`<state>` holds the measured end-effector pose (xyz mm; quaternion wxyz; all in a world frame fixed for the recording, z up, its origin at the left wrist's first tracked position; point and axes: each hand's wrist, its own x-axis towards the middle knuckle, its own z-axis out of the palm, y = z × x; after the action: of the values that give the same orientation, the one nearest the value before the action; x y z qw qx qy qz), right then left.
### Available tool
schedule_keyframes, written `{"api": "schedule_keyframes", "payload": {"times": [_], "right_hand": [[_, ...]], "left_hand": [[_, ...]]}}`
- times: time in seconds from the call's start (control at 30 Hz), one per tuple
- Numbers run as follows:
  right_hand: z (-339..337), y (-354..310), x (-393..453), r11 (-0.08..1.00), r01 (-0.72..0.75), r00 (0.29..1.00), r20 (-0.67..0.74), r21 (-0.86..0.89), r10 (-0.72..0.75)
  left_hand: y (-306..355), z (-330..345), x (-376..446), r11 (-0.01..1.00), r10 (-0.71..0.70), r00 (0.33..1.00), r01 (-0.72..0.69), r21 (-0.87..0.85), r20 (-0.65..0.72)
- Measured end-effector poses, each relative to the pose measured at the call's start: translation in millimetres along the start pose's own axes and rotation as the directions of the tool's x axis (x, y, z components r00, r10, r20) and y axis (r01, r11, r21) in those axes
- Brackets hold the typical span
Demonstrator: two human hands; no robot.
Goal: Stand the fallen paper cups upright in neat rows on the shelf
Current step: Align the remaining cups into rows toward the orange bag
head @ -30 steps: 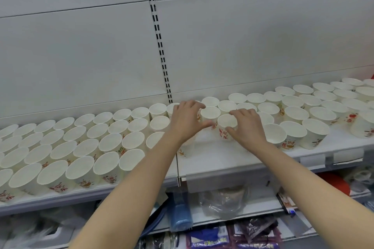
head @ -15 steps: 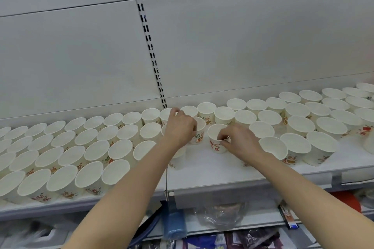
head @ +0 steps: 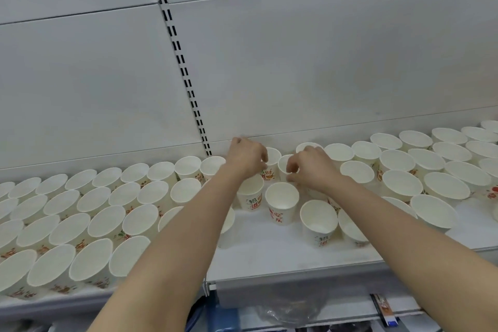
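The left hand (head: 246, 158) reached to the back of the shelf (head: 269, 253), its fingers (head: 262, 155) curled over the rim of a back-row cup (head: 270, 167); whether they pinched it or only touched it could not be told. The fingers (head: 292, 167) of the right hand (head: 314, 167) were bent and pinched the near rim of the next cup (head: 284, 166) just beside. Nearer than both hands stood two printed cups (head: 281, 203), upright, with bare shelf in front of them. Outward to either side the rows ran tidy, every cup in view on its base.

The step appeared to be closing the gap between the two blocks. Done well, each cup would be slid by its rim, low and level, until its wall met its neighbour, without squeezing, since thin paper likely dents. The forearms hung over the front cups and could knock them.
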<state>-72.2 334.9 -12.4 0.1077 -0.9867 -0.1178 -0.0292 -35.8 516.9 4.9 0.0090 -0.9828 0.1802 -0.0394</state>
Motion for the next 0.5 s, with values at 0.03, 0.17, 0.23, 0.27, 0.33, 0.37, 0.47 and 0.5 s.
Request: {"api": "schedule_keyframes", "payload": {"times": [0.03, 0.17, 0.23, 0.27, 0.33, 0.37, 0.47, 0.5], "right_hand": [[2, 1, 1, 0.999, 0.009, 1.0, 0.013, -0.032, -0.009], [5, 5, -1, 0.996, 0.051, 0.999, -0.005, -0.077, -0.052], [2, 5, -4, 0.994, 0.071, 0.997, -0.022, -0.08, -0.073], [-1, 4, -6, 0.994, 0.079, 0.996, -0.024, -0.07, -0.081], [-8, 3, -15, 0.997, 0.079, 0.996, -0.049, -0.008, -0.08], [-12, 3, -23, 0.996, 0.067, 0.994, -0.089, 0.054, -0.062], [-24, 1, -63, 0.979, 0.049, 0.973, -0.233, 0.198, -0.002], [-27, -1, -79, 0.986, 0.038, 0.978, -0.209, 0.163, -0.003]], "left_hand": [[2, 4, 4, 1.0, -0.009, 1.0, 0.009, 0.012, -0.01], [7, 9, 7, 1.0, -0.008, 0.999, 0.007, -0.015, -0.048], [9, 4, 2, 0.996, -0.014, 0.998, 0.008, -0.09, -0.058], [12, 1, -3, 0.989, -0.022, 0.998, 0.012, -0.15, -0.066], [19, -8, -20, 0.955, -0.042, 0.995, 0.012, -0.295, -0.094], [24, -11, -32, 0.939, -0.045, 0.994, 0.008, -0.345, -0.1], [39, -8, -74, 0.952, 0.004, 0.999, -0.019, -0.304, -0.048], [44, -3, -86, 0.964, 0.021, 0.999, -0.027, -0.263, -0.026]]}}
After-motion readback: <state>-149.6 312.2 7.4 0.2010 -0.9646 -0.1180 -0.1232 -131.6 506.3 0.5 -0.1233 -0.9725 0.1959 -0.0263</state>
